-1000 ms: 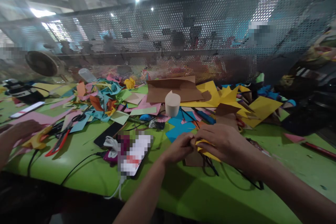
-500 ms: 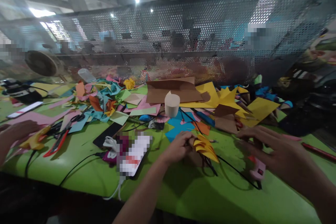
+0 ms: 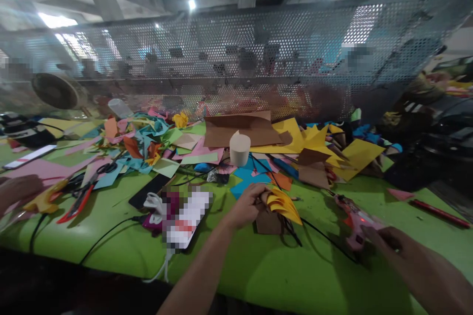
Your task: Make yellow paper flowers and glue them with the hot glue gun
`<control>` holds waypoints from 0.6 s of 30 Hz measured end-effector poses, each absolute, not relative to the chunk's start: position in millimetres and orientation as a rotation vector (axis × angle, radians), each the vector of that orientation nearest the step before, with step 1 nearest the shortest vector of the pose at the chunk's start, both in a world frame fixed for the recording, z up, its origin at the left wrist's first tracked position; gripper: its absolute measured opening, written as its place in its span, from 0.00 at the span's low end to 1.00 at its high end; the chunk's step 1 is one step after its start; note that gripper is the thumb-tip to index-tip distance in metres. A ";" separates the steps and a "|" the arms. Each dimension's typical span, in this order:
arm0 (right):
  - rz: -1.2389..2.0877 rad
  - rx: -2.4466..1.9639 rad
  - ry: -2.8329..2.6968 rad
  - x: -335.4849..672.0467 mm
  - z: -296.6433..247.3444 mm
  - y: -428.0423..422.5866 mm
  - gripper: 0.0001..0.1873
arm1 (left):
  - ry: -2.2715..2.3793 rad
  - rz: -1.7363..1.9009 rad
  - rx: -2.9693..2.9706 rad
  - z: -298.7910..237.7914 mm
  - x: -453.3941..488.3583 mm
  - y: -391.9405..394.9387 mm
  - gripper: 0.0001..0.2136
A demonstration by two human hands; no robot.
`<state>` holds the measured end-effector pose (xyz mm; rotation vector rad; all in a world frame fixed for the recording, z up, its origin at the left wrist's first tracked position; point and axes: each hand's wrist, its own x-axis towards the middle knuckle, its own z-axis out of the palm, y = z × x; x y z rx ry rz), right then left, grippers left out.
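Note:
My left hand (image 3: 251, 205) is closed on a yellow paper piece (image 3: 284, 204) with layered, curved petals, above the green tabletop. A small brown paper piece (image 3: 269, 221) shows beneath it. On the right, a pink glue gun (image 3: 356, 226) with a glowing red light lies tilted, its black cord trailing left. My right hand (image 3: 406, 248) is at its rear end, fingers pinched together there; whether a glue stick is between them is hidden. A red pen (image 3: 439, 212) and a pink paper scrap (image 3: 401, 194) lie beyond that hand.
Another person's hand (image 3: 20, 192) is at the left by a yellow glue gun (image 3: 46, 198). Red-handled scissors (image 3: 79, 202), a phone (image 3: 191, 219) and a purple power adapter (image 3: 157, 219) lie nearby. Behind are paper scraps (image 3: 142, 138), a cream paper roll (image 3: 240, 150) and a perforated metal screen (image 3: 192, 69).
My right hand has moved back from over the pink glue gun to its rear end, and the gun has turned, now showing its red light. My left hand keeps its hold.

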<state>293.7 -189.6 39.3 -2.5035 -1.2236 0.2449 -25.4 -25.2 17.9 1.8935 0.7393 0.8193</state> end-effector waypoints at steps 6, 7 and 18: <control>0.209 -2.582 -1.054 270.6 37.7 -182.9 0.24 | 0.734 0.830 1.820 16.4 -26.5 -25.3 0.10; 0.208 -2.568 -1.066 268.4 37.9 -182.3 0.23 | 0.730 0.830 1.811 16.1 -26.5 -25.2 0.10; 0.140 -2.482 -1.187 261.1 44.3 -182.6 0.21 | 0.660 0.816 1.549 23.6 -27.0 -28.9 0.11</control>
